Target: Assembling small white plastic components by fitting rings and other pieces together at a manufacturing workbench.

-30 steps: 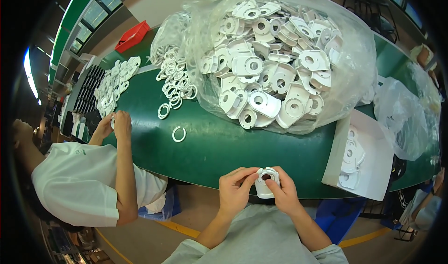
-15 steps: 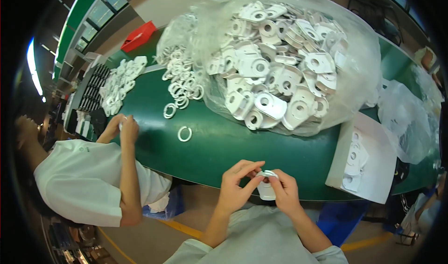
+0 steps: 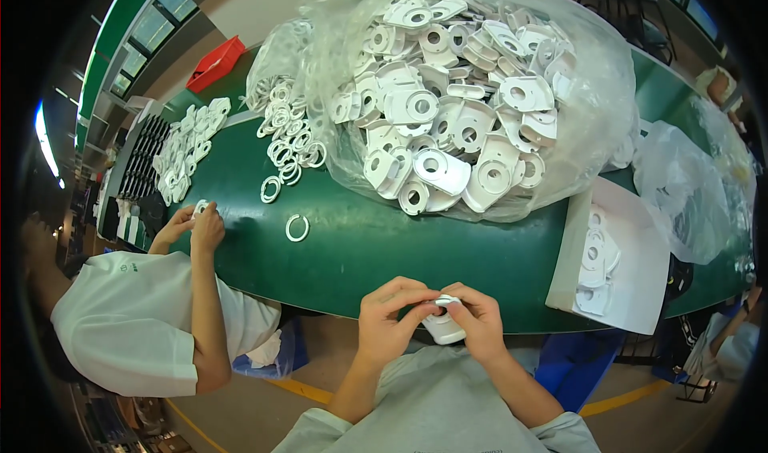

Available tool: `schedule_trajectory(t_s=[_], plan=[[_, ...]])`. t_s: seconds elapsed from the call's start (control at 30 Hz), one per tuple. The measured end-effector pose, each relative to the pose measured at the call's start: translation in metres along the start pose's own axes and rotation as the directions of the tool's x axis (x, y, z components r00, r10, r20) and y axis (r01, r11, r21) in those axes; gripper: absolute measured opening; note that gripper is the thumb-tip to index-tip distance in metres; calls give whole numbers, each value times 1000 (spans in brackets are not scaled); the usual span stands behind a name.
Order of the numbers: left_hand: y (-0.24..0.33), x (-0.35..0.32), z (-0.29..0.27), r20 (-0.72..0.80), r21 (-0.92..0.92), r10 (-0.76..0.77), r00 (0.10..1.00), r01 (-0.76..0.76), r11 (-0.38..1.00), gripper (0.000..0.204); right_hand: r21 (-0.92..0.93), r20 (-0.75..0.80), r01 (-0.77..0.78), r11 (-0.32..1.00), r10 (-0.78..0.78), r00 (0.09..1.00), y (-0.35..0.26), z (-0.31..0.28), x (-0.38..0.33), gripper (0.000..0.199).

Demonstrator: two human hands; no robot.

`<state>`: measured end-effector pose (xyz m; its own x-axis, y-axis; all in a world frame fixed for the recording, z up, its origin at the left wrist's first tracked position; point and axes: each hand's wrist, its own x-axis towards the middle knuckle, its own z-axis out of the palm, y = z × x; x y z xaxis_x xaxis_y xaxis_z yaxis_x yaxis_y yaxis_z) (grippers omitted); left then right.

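Observation:
Near the table's front edge, my left hand (image 3: 386,321) and my right hand (image 3: 478,322) are closed around one white plastic housing (image 3: 446,332) with a rounded end. The fingertips of both hands meet at its upper end, where a ring-like edge shows between the thumbs. Whether that edge is a separate ring I cannot tell, as my fingers cover much of it. Ahead and to the left, a single white ring (image 3: 289,230) lies on the green table (image 3: 368,253).
A large clear bag (image 3: 604,125) heaped with similar white housings (image 3: 444,173) fills the table's middle. White rings (image 3: 282,150) spill from a smaller bag on its left. An open white box (image 3: 570,241) holds housings at right. At left, a co-worker's hands (image 3: 205,229) hold a white part; a red bin (image 3: 214,66) stands behind.
The housing has tilted between my hands, and my fingers have shifted along its upper end. The whole view has moved slightly. The co-worker's hands have lifted their part a little.

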<state>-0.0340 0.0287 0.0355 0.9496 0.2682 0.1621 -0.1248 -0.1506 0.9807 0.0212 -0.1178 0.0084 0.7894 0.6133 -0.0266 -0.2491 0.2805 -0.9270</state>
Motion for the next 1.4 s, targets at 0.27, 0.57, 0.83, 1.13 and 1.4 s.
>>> schedule_trajectory(t_s=[0.27,0.57,0.83,1.13,1.4], plan=[[8,2,7,-7,-93,-50,999,49,994,22,22,-30,36,999,-35,999,2,-10,1,15],[10,1,15,-85,-30,-126,988,124,992,13,-189,-127,-10,982,-14,992,-1,-8,0,15],[8,5,1,15,-47,-120,993,120,992,16,-138,-118,-60,989,43,992,-11,-12,4,37],[-8,3,-1,208,294,198,958,-254,921,18,-493,-43,-152,856,150,988,-35,-21,9,35],[21,-3,12,-25,315,175,984,-159,936,17,-604,41,197,772,-217,975,-51,-6,-6,12]])
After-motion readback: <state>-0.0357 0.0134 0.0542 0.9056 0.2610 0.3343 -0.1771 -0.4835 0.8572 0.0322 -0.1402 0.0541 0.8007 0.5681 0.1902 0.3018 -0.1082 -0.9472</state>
